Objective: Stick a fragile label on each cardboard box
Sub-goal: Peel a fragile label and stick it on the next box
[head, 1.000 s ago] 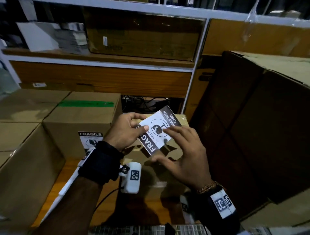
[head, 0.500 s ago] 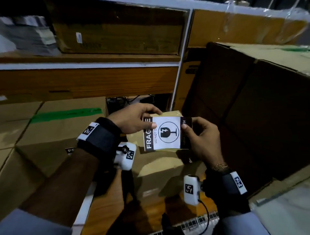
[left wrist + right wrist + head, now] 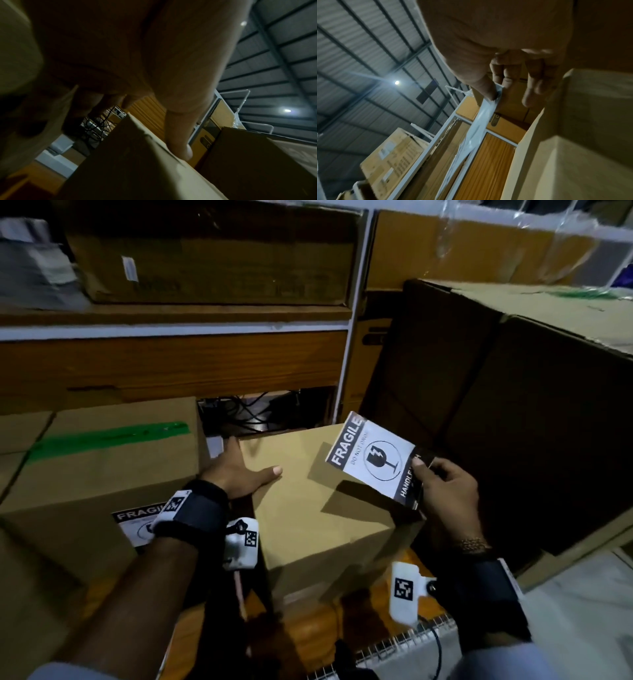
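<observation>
A small plain cardboard box (image 3: 325, 525) stands on the wooden shelf board in front of me. My left hand (image 3: 239, 470) holds its upper left edge, thumb flat on the top and fingers down the left side; the left wrist view shows the thumb (image 3: 178, 135) on that box (image 3: 137, 162). My right hand (image 3: 421, 474) pinches a black-and-white fragile label (image 3: 373, 460) by its lower right corner. The label hangs tilted above the box's right top edge. In the right wrist view the label (image 3: 477, 125) shows edge-on under the thumb.
To the left stands a larger box with green tape (image 3: 102, 474), a fragile label (image 3: 137, 522) on its front. A tall dark carton (image 3: 531, 422) walls off the right side. Shelving with more cartons (image 3: 205, 258) rises behind. Cables (image 3: 253, 412) lie behind the small box.
My left hand let go of the label and dropped onto the small box's left edge. The right hand alone now carries the label, shifted right and tilted.
</observation>
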`<state>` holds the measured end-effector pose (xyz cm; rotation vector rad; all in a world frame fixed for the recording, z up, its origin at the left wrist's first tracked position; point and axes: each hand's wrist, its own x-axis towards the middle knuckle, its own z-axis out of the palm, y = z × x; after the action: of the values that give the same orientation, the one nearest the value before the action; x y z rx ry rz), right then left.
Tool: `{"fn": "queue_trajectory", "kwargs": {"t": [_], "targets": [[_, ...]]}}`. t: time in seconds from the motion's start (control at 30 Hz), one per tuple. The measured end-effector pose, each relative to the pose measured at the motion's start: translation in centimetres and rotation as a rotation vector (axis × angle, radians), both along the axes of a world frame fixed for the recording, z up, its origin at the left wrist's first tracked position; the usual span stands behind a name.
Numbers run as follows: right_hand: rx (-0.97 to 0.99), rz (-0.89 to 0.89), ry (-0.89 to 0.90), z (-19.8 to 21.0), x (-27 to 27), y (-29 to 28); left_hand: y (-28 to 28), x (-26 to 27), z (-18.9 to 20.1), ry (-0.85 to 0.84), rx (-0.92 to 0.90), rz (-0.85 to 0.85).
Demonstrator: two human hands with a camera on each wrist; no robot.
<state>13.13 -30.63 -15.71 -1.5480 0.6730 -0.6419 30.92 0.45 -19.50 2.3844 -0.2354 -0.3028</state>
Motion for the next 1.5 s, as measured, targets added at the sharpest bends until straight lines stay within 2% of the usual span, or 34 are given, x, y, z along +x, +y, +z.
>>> {"fn": "queue_trajectory", "kwargs": {"t": [0.13,0.23,0.43,0.57,0.67,0.8,0.9,1.0,1.13,1.27,1.5], "targets": [[-0.071,0.132,0.047,0.1,1.9,0.2,-0.6,-2.5,2.5,0.134,-0.073,0.063],[-0.085,0.219,0.064,0.3,2.8,0.6,-0.9,-4.0,3.1,0.177,-0.134,0.009],[-0.081,0.280,0.056,0.3,3.3,0.8,-1.0,-5.6,3.8,0.228,-0.228,-0.006],[-0.093,0.267,-0.010,0.1,2.4,0.6,-1.3,-6.3,4.0,0.145,-0.283,-0.075],[-0.092,0.265,-0.138,-0.3,1.7,0.0,-1.5,-6.8,4.4,0.062,-0.333,-0.044],[0.132,0.280,-0.286,-1.2,1.0,-0.6,-2.5,-8.9,5.6,-0.177,-0.322,0.084],[0.213,0.335,-0.278,-3.0,0.3,-0.7,-3.5,-11.2,5.1,-0.267,-0.278,0.129],[0.236,0.356,-0.220,-4.9,-0.2,-0.3,-3.3,-11.8,2.7,-0.317,-0.280,0.116],[0.248,0.360,-0.176,-6.8,-0.4,-0.3,-2.6,-11.8,0.8,-0.284,-0.356,0.147],[0.227,0.385,-0.194,-6.7,-0.2,-0.2,-2.3,-12.3,-0.1,-0.214,-0.408,0.203],[0.156,0.432,-0.187,-6.0,-0.1,0.0,-1.7,-12.7,-0.9,-0.229,-0.530,0.191]]}}
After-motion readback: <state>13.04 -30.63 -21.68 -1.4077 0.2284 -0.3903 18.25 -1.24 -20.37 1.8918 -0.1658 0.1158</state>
